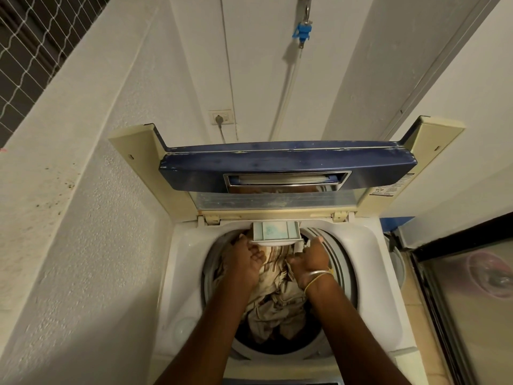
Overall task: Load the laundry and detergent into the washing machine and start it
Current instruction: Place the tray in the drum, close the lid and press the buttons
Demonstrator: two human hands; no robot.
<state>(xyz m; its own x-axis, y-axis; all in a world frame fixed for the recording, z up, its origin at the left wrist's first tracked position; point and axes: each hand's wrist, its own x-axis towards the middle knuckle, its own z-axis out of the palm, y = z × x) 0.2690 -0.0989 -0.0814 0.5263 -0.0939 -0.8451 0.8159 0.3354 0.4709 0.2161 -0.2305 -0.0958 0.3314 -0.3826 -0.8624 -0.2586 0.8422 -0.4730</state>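
The top-loading washing machine (369,273) stood with its blue-edged lid (288,165) folded up against the far wall. At the far rim of the drum (342,262) the detergent drawer (274,242) was pulled out over the opening, and a pale blue-tinted powder (270,230) lay in its tray. The laundry (274,307), crumpled beige cloth with brown stripes, filled the drum below the drawer and between the two forearms. The left hand (245,259) was at the drawer's left front corner, its fingers curled beneath the lip and grasping it. The right hand (311,259), with thin bangles (319,275) at the wrist, reached to the drawer's right end and touched it there; most of its fingers were hidden behind the hand, so I cannot tell whether they gripped the drawer or only rested against it. On the far wall above the lid sat a wall socket (222,117) with a plug in it, and to its right a pale hose (288,87) ran down from a blue fitting (303,31). White netting (33,45) covered the far left corner, and a dark-framed glass door (472,301) stood just to the right of the machine.
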